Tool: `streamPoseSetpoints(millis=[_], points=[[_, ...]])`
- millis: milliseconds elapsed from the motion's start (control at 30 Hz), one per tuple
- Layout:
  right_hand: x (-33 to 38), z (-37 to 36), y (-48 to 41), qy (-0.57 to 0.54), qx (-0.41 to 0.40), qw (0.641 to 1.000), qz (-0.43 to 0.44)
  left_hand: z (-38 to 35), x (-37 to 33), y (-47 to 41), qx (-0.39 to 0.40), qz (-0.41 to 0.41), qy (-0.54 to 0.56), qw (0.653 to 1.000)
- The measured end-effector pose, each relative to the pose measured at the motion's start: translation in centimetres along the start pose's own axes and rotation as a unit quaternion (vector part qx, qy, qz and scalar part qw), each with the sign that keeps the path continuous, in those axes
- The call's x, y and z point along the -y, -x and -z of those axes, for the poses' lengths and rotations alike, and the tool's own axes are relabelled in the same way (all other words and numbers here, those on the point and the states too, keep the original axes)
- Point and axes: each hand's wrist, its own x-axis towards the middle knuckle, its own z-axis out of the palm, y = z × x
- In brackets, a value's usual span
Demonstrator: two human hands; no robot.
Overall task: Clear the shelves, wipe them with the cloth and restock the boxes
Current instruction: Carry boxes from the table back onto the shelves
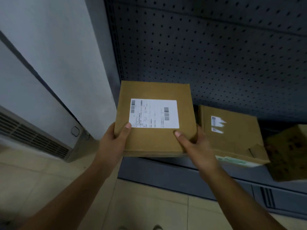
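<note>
Two thumbs press on top of a flat cardboard box [155, 118] with a white shipping label [154, 113]. The left hand [114, 140] grips its near left corner, the right hand [194, 143] its near right corner, other fingers hidden beneath. The box sits at the left end of a dark shelf [166, 170], just beside a second box [232, 135]. Pegboard [216, 55] stands behind.

2 outstretched arms, left grip [114, 140] and right grip [197, 144] curled

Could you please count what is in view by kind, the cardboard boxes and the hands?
Cardboard boxes: 3
Hands: 2
Total: 5
</note>
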Motion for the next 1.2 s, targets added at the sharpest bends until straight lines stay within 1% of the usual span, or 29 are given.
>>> streamPoseSetpoints(millis=[233, 400, 533, 700, 833, 1000, 1200], points=[[4.9, 3.5, 3.4, -0.010, 0.006, 0.999, 0.037, 0.6, -4.7, 4.5, 0.002, -0.028, 0.013, 1.000], [8.1, 6.7, 6.5, -0.010, -0.024, 0.999, 0.044, 0.6, -7.9, 7.6, 0.038, -0.057, 0.010, 0.998], [9.7, 9.1, 9.7, -0.018, -0.045, 0.998, 0.029, 0.2, -10.2, 9.7, 0.061, -0.079, -0.019, 0.995], [11.4, 11.7, 14.4, -0.053, -0.095, 0.994, 0.004, -0.4, -12.6, 12.6, 0.104, -0.096, -0.037, 0.989], [11.4, 13.2, 18.7, -0.072, -0.145, 0.987, -0.003, -0.8, -14.1, 15.8, 0.156, -0.103, -0.054, 0.981], [10.3, 15.9, 24.2, -0.070, -0.228, 0.971, -0.032, -2.6, -15.2, 19.7, 0.236, -0.133, -0.076, 0.960], [9.4, 19.9, 31.7, -0.087, -0.329, 0.940, -0.023, -6.4, -15.6, 24.7, 0.320, -0.153, -0.112, 0.928]])
